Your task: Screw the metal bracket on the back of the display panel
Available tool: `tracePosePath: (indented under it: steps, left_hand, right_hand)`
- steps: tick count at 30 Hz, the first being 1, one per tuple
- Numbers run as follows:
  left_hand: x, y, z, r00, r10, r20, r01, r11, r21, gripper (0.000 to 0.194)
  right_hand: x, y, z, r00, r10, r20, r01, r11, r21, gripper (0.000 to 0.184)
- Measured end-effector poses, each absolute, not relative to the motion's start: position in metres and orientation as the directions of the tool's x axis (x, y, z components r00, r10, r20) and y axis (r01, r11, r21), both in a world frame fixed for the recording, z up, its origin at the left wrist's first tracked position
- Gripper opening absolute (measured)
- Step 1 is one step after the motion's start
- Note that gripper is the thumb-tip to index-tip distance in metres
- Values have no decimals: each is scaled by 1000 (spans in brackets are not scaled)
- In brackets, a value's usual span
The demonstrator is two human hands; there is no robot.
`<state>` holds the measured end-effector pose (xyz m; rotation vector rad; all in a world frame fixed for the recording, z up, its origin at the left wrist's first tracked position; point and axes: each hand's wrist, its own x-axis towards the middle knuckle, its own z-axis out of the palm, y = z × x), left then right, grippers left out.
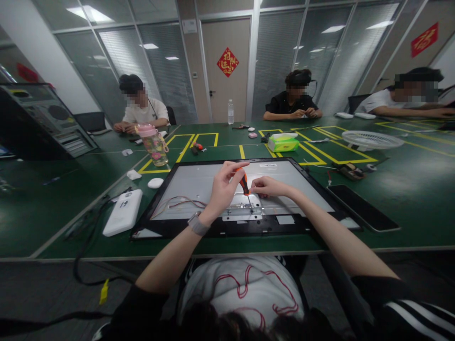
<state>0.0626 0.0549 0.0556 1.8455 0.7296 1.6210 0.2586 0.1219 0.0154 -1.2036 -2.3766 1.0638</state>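
A flat display panel (291,177) with a black frame and a silver metal back lies on the table before me. My left hand (224,184), with a grey watch at the wrist, has its thumb and fingers around an orange and black screwdriver (244,182). The screwdriver stands nearly upright, slightly tilted, its shaft reaching down to a metal bracket (253,212) near the panel's front edge. Curled fingers of my right hand (266,186) close at the lower end of the handle. Thin wires (181,201) run along the panel left of the bracket.
Left of the panel are a white power bank (123,212) and a drink bottle (153,146). A black phone (362,207) lies to the right. Beyond the panel are a green tissue pack (283,142) and a white fan grille (372,140). Several people sit across the table.
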Motion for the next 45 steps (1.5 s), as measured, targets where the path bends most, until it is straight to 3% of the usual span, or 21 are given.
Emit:
tracePosePath:
  steps: [5,11,22,30,36,45]
  left_hand:
    - [61,54,57,153,721,676,-19,-682,731,29]
    - [64,51,58,125,698,705,30,-713,700,18]
    - [65,55,52,209,731,649,-182,-623,761,31]
    - [65,54,56,79,703,707,30,-710,703,14]
    - [62,53,55,173,719,674,-78,-672,737,31]
    - [65,53,55,116,694,711,41,-718,695,16]
  right_hand:
    - [258,121,16,-611,786,-93,587,370,-720,41]
    - [258,121,17,-616,784,-76,572,379,-727,41]
    - [257,122,16,-612,787,-84,580,374,-724,35]
    - [259,122,15,-615,784,-87,569,365,-737,41]
    - [259,123,14,-616,783,-86,576,374,-727,41]
    - [258,121,16,-620,781,-80,574,382,-724,43]
